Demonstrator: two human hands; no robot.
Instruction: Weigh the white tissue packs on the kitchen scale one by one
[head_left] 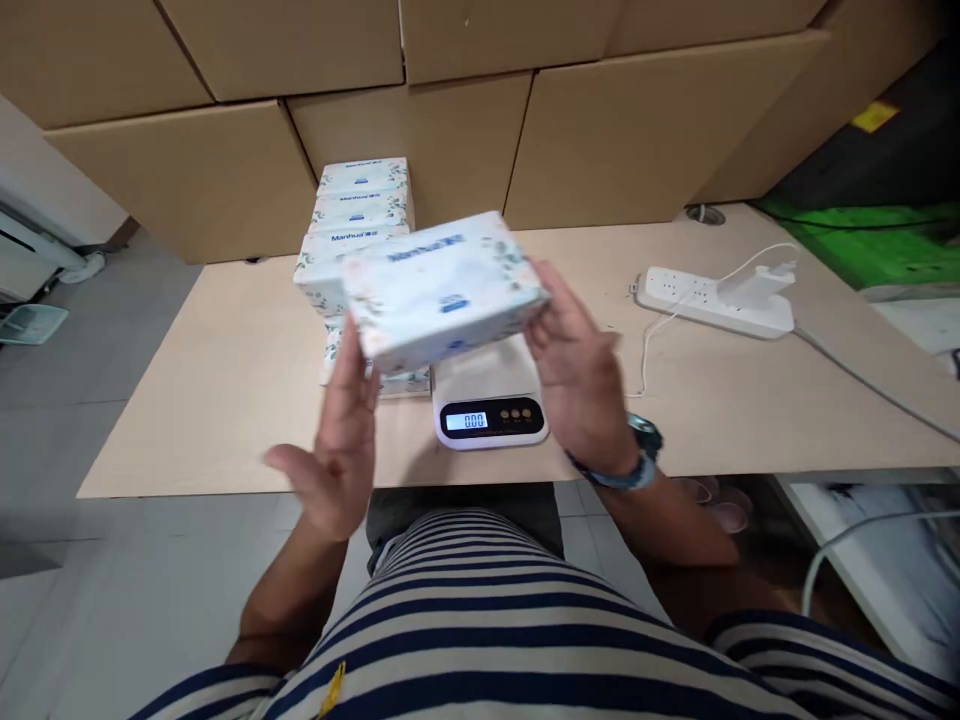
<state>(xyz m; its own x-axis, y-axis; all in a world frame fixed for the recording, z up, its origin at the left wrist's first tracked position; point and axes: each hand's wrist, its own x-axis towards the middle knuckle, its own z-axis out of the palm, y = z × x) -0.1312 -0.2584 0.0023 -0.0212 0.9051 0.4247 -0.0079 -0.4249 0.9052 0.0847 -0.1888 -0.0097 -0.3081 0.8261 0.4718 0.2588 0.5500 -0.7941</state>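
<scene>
Between my two hands a pack of tissues, white with a floral print, is held up tilted above the table. My left hand presses against its left end, thumb spread away. On its right end the fingers of my right hand grip the pack; this hand is slightly blurred and wears a watch. Below the pack sits a white digital scale, its display reading 0.00 and its platform partly hidden. Behind and left, several similar tissue packs stand stacked in a row.
Large cardboard boxes are piled along the back of the wooden table. On the right lies a white power strip with a plugged-in charger and cables. A bright green bag is at the far right.
</scene>
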